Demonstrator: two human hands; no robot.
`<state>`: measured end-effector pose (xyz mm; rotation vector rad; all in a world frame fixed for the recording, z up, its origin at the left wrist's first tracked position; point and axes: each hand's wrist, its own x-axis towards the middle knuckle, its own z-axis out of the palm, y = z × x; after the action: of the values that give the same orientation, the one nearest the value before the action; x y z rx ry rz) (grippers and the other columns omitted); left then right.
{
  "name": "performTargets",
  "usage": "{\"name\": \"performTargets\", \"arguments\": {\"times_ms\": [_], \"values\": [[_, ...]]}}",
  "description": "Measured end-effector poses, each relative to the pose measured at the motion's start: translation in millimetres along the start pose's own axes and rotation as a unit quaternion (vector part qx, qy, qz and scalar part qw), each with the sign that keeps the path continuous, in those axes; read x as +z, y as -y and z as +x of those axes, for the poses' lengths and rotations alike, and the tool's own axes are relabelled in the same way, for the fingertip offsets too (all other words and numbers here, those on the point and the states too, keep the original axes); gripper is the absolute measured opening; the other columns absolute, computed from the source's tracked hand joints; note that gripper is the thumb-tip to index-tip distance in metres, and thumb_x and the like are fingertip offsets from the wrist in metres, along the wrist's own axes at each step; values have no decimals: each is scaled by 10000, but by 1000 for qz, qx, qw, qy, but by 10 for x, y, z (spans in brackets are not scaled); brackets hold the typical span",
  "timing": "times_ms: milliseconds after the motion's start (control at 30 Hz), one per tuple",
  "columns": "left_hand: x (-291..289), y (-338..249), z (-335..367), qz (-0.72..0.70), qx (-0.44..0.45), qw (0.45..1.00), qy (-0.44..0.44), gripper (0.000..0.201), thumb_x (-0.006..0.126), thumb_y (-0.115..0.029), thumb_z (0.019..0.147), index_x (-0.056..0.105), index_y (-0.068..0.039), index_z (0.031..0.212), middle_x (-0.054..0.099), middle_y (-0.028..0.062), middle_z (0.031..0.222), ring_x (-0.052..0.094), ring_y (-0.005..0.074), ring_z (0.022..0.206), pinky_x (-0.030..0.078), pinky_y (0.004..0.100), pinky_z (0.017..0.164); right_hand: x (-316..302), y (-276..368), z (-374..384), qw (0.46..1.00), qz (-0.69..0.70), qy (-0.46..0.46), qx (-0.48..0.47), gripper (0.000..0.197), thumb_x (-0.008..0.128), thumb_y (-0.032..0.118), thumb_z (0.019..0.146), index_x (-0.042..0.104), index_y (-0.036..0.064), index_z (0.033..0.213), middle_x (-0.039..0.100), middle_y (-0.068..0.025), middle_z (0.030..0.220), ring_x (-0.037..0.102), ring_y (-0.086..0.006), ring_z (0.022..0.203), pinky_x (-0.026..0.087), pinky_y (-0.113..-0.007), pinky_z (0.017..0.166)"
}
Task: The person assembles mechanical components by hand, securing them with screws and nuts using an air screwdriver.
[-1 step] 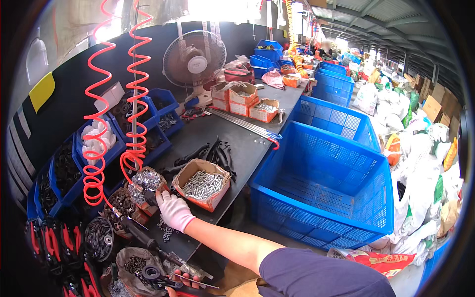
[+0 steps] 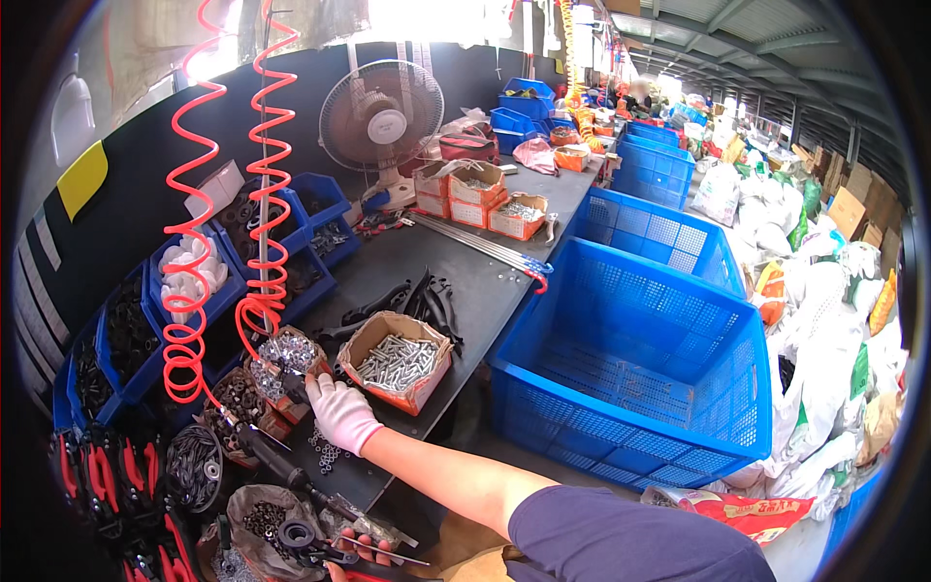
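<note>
My right hand (image 2: 343,414), in a white glove with a pinkish cuff, reaches over the bench to a box of shiny small metal parts (image 2: 289,351). Its fingers are bent around something dark at the box's edge, too hidden to name. At the lower edge, the bare fingertips of my left hand (image 2: 364,549) curl around a black part with a round ring end (image 2: 297,533). A thin metal rod (image 2: 400,558) passes by these fingers; most of this hand is out of sight. Between my hands lies a black air screwdriver (image 2: 273,460), and loose nuts (image 2: 326,452) are scattered beside the glove.
An open carton of screws (image 2: 400,363) and black handle-like parts (image 2: 427,303) stand past my right hand. Blue bins (image 2: 228,262) and red coiled hoses (image 2: 194,223) are left, with black-and-red tools (image 2: 102,475) below. Large blue crates (image 2: 630,446) line the bench's right; a fan (image 2: 386,126) stands behind.
</note>
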<state>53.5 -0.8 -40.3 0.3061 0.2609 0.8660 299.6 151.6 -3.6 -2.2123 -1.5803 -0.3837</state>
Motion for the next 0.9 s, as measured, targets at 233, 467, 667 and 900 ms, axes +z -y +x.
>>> {"name": "performTargets", "arguments": {"times_ms": [233, 467, 667, 900], "values": [[-43, -12, -54, -1, 19, 1000, 20, 517, 461, -411, 986, 482, -25, 1330, 503, 141, 1359, 460, 295, 1238, 296, 469, 1100, 34, 168, 4, 1000, 21, 20, 10, 598, 535, 130, 815, 379, -10, 1375, 550, -188, 1117, 655, -263, 813, 552, -362, 684], [224, 11, 104, 57, 54, 996, -52, 423, 419, -379, 1004, 448, -94, 1315, 550, 158, 1240, 582, 329, 1059, 482, 508, 919, -259, -247, -131, 955, 296, -26, -18, 677, 657, 245, 734, 415, -17, 1310, 531, -239, 1208, 571, -344, 1099, 466, -408, 941], [506, -106, 104, 209, 95, 970, -82, 360, 561, -128, 934, 444, -23, 1258, 571, 192, 1213, 648, 321, 984, 571, 426, 820, -1398, -49, -593, 621, 782, -62, -4, 686, 711, 61, 735, 414, 5, 1351, 564, -119, 1132, 611, -199, 926, 503, -316, 799], [742, 7, 216, 717, 234, 649, -102, 420, 775, -214, 751, 574, 8, 1045, 606, 122, 874, 607, 287, 773, 493, 364, 725, -2005, 168, -1065, 455, 875, -160, -55, 634, 679, 57, 755, 399, 41, 1324, 575, -165, 1156, 615, -320, 1008, 610, -383, 691]]}}
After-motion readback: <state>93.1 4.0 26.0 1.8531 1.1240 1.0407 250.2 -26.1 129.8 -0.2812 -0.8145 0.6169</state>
